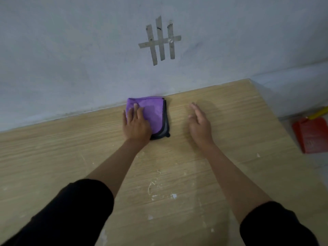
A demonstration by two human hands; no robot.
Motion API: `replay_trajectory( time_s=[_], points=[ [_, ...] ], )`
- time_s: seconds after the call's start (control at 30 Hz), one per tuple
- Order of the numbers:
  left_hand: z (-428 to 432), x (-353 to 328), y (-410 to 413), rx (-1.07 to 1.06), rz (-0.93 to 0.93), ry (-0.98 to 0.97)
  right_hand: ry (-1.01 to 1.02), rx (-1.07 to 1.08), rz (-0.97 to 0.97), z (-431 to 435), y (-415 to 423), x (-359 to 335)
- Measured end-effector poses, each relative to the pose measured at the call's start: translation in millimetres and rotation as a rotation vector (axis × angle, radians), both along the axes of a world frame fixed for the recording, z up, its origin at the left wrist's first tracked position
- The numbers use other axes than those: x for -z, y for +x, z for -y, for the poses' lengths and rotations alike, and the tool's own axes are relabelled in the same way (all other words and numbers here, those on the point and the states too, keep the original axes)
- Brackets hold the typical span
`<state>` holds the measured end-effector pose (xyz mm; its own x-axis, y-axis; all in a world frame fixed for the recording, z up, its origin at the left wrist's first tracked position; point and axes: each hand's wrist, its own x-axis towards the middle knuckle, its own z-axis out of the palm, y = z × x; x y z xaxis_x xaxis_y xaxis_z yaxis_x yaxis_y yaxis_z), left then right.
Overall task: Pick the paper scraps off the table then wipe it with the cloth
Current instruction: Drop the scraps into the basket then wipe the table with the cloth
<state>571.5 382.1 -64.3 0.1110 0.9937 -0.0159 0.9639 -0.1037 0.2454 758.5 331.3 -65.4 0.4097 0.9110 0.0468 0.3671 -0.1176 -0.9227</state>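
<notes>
The cloth (154,110) lies folded into a thick purple pad with dark trim, at 12 o'clock on the table (248,132), close against the wall (71,59). The left hand (135,124) lies palm down on its left half, fingers straight and slightly spread, pressing rather than gripping; nothing is pinched. The right hand (199,121) is at 3 o'clock of the cloth, apart from it, fingers straight and relaxed, holding nothing. Whether it touches the table I cannot tell.

The cloth looks soft, plush and light, with no stiffness of its own. Lifted by one corner it would likely slump and fall open, since the loose layered edges show on its right and near sides. A better hold is probably a flat palm on top for wiping, or a grip through all the layers at the folded left edge. It should slide easily on the smooth wood-grain top.

The paper scraps (173,195) are small white bits at 6 o'clock of the cloth, between the forearms, with more specks toward 5 o'clock. Some marks may be dried smears rather than paper; I cannot tell. The scraps look thin and nearly weightless, lying flat, so each probably needs a fingertip pinch, and a sweep of the cloth would scatter them.

Tape strips (160,39) cross the wall above the cloth, and a red dustpan (312,137) sits on the floor at 3 o'clock
</notes>
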Motion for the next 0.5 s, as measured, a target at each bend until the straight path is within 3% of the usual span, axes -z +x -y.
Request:
replay_trajectory(
  time_s=[0.23, 0.43, 0.5],
  points=[
    [52.5, 9.5, -1.9, 0.211, 0.026, -0.035, -0.050, -0.070, 0.214, 8.3, -17.4, 3.1],
    [55.0, 3.8, -88.2, -0.159, 0.069, -0.082, -0.123, -0.159, 0.327, 45.1, -37.6, 6.7],
    [71.1, 2.3, -111.5, -0.190, 0.051, -0.083, -0.122, -0.169, 0.360, 58.0, -51.3, 8.0]
  ],
)
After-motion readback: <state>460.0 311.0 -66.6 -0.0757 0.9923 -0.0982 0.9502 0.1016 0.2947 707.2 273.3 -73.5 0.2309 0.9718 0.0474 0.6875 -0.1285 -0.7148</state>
